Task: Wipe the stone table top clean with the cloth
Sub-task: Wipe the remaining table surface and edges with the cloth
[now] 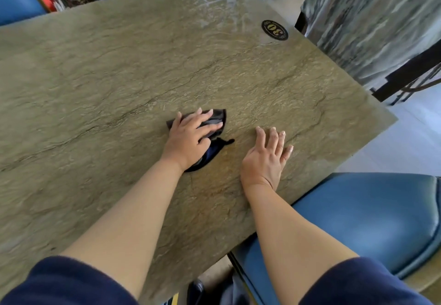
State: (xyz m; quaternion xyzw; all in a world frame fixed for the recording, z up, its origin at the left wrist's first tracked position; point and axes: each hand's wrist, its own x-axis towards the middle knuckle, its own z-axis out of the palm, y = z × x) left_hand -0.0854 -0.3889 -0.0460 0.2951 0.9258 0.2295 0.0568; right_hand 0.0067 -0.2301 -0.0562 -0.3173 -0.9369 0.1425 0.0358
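Navy sleeves (71,283) sit closest to my eyes, bare forearms reaching over the stone tabletop (100,85). Left hand (191,137) presses flat, fingers spread, on the dark cloth (216,118) near the middle. Right hand (266,159) rests beside it, fingers straight, holding nothing. An oval number plate (275,30) sits at the far corner; a blue seat (372,221) stands to my right.

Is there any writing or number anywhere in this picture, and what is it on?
"30": gold digits on the black oval badge stuck to the stone table top near its far right corner; it appears upside down from this side.
Small gold lettering around the badge's rim: too small and blurred to read.
Nothing readable on the cloth, the blue seats or anywhere else.
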